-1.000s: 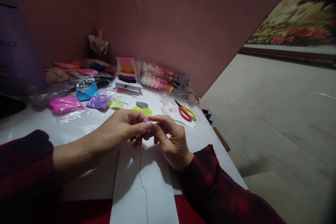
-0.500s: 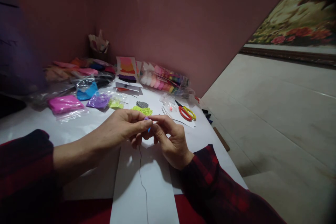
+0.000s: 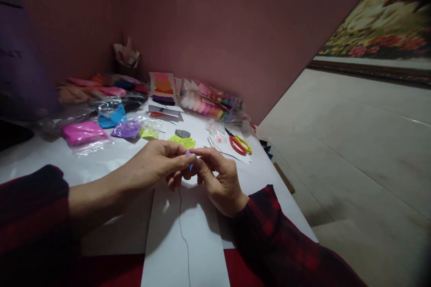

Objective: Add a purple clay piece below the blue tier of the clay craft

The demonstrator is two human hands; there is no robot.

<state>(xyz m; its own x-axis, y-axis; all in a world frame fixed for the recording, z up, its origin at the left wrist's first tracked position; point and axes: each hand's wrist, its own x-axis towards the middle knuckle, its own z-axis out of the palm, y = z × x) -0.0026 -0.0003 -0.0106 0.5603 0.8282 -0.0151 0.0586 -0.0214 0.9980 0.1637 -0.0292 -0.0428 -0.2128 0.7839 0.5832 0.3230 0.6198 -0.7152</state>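
Note:
My left hand (image 3: 158,166) and my right hand (image 3: 218,177) meet fingertip to fingertip above the white table (image 3: 111,161). Both are closed in a pinch around a small purple and blue piece (image 3: 188,154), mostly hidden by the fingers. A thin dark thread (image 3: 182,228) hangs from below the hands and trails toward me across a white sheet (image 3: 185,242). A yellow-green mesh piece (image 3: 183,141) with a small grey piece (image 3: 182,133) lies just beyond my fingers.
Red and yellow scissors (image 3: 239,144) lie to the right of my hands. Bags of pink (image 3: 84,133), blue (image 3: 111,119) and purple (image 3: 126,129) material sit at the left. A clear pack of coloured pieces (image 3: 210,102) stands by the pink wall. The table edge drops to floor at right.

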